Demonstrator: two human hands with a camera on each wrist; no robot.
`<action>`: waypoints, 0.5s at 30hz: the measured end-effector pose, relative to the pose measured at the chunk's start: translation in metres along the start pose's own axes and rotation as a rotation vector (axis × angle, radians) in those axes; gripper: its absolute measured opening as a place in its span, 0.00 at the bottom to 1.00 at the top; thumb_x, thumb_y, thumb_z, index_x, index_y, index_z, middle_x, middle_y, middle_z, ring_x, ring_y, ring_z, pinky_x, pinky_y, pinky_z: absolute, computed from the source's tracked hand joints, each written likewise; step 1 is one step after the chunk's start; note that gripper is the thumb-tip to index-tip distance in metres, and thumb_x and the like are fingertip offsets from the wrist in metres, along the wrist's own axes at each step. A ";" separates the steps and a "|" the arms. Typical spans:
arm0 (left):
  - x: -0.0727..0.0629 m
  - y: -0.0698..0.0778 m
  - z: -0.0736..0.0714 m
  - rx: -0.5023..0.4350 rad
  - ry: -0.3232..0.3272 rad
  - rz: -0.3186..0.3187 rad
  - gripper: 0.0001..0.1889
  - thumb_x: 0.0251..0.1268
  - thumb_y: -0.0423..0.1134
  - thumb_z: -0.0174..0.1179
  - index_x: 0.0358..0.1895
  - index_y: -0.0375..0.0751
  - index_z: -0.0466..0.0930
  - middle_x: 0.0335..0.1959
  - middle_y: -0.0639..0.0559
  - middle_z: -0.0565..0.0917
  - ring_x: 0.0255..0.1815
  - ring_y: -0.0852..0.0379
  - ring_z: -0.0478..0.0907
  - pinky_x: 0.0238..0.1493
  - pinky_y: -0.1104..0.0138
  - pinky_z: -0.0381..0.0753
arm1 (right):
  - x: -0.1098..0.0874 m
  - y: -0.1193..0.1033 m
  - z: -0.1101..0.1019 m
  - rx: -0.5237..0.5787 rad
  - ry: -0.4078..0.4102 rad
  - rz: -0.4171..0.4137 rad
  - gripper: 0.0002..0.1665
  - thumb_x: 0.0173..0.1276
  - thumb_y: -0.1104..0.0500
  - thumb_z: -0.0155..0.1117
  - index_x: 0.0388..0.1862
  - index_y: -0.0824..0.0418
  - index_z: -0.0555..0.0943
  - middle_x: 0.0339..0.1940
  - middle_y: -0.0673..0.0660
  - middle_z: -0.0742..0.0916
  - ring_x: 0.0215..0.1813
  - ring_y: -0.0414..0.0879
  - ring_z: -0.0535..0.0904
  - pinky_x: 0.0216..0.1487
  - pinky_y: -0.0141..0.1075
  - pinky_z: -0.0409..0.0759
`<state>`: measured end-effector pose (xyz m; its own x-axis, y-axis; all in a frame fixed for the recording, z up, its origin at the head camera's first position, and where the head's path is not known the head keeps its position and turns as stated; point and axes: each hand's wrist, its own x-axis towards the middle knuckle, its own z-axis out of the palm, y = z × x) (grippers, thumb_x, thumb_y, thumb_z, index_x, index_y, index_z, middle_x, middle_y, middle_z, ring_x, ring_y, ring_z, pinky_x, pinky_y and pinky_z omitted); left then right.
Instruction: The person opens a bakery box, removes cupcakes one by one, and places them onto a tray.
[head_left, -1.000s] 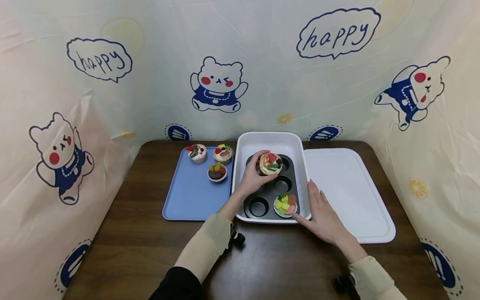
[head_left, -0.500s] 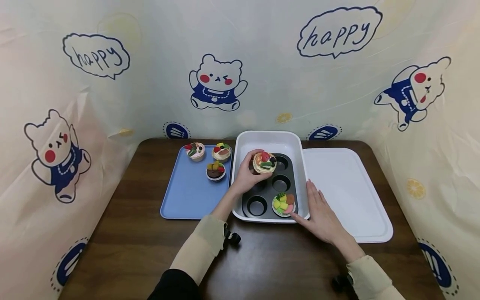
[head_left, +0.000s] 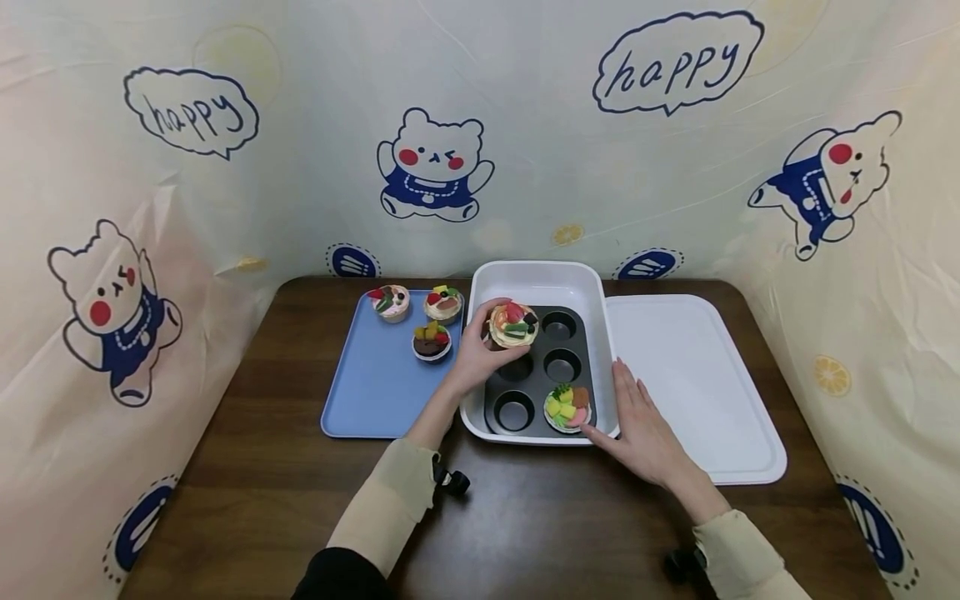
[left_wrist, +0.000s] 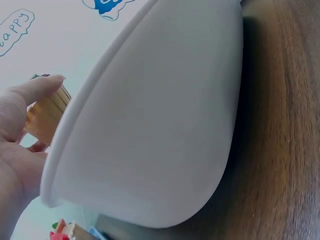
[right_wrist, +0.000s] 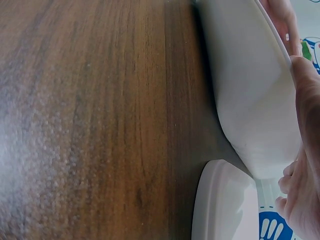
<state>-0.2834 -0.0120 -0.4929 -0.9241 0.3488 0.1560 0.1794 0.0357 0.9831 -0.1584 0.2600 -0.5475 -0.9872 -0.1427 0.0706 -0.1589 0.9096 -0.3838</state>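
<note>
My left hand grips a cupcake by its sides, thumb in front and fingers behind. Cream and pieces of fruit top it. It is held over the left side of a white tub, where a dark muffin tin lies. In the left wrist view the cupcake's brown side shows above the tub's rim. A second cupcake, with yellow, green and pink toppings, sits in the tin's front right cup. My right hand rests against the tub's front right corner, fingers straight, thumb at the rim.
To the left a blue tray bears three cupcakes near its back right: one at the left, one at the right, and a chocolate one in front. A white lid lies right of the tub on the wooden table.
My left hand has moved left with the cupcake, from over the tin's back middle to the tub's left side. The tin's back right cup now shows fully. The right hand has stayed put.
</note>
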 end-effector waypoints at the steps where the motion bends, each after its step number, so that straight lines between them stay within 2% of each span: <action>1: -0.002 0.005 -0.002 -0.008 -0.002 0.001 0.41 0.49 0.32 0.71 0.68 0.49 0.61 0.64 0.50 0.66 0.63 0.51 0.66 0.62 0.53 0.72 | 0.000 0.000 0.000 0.000 0.004 -0.001 0.67 0.53 0.23 0.55 0.77 0.55 0.35 0.79 0.56 0.47 0.77 0.57 0.48 0.72 0.58 0.52; 2: -0.004 0.009 -0.003 -0.016 -0.007 0.006 0.40 0.49 0.30 0.70 0.68 0.46 0.61 0.64 0.49 0.66 0.63 0.50 0.67 0.61 0.52 0.72 | 0.000 0.000 0.000 -0.001 0.007 -0.002 0.67 0.53 0.23 0.54 0.77 0.55 0.35 0.79 0.56 0.47 0.77 0.57 0.48 0.72 0.58 0.52; 9: -0.012 0.013 -0.013 -0.017 0.000 0.018 0.40 0.50 0.31 0.70 0.68 0.48 0.60 0.64 0.51 0.66 0.63 0.52 0.67 0.62 0.51 0.71 | -0.002 0.000 0.000 0.001 0.022 -0.007 0.67 0.53 0.23 0.54 0.77 0.55 0.36 0.79 0.56 0.48 0.77 0.56 0.48 0.72 0.57 0.53; 15: -0.019 0.015 -0.022 -0.012 0.026 -0.014 0.41 0.49 0.31 0.71 0.68 0.51 0.61 0.65 0.52 0.65 0.65 0.53 0.66 0.61 0.57 0.74 | -0.001 0.001 0.000 -0.001 0.021 -0.010 0.67 0.53 0.24 0.55 0.77 0.55 0.36 0.79 0.56 0.47 0.77 0.56 0.48 0.72 0.57 0.53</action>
<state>-0.2703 -0.0390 -0.4796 -0.9350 0.3237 0.1447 0.1628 0.0293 0.9862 -0.1572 0.2611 -0.5481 -0.9852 -0.1436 0.0938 -0.1688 0.9086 -0.3821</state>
